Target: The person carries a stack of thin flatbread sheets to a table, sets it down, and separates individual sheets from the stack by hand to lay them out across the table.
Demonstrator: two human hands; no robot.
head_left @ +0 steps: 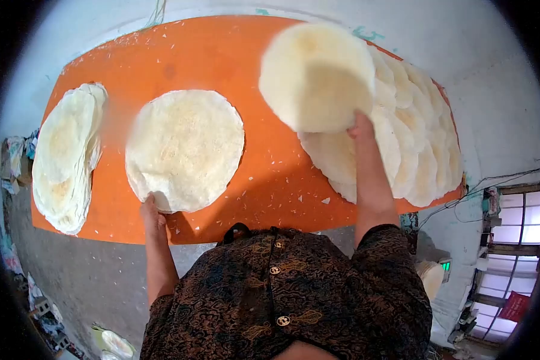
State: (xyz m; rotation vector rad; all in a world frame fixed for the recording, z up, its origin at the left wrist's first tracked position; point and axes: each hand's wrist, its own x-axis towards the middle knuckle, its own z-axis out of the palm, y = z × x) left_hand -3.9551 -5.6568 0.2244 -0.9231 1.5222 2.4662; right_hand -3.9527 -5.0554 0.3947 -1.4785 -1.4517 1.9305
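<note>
My right hand (pixel 361 126) grips the near edge of a large round flatbread (pixel 300 72), holding it raised over the table's right half. Below and beside it, overlapping flatbreads (pixel 411 120) cover the table's right end. My left hand (pixel 152 207) pinches the lower left edge of another round flatbread (pixel 189 144), which lies on the orange tabletop (pixel 162 60). That edge is bent up slightly at the fingers. At the far left lies a stack of flatbreads (pixel 69 156).
Small pale crumbs are scattered over the orange surface. White walls (pixel 498 96) stand behind and to the right. A barred window (pixel 516 240) with a red cloth (pixel 515 306) is at right. Assorted items lie along the grey floor (pixel 72 270) at left.
</note>
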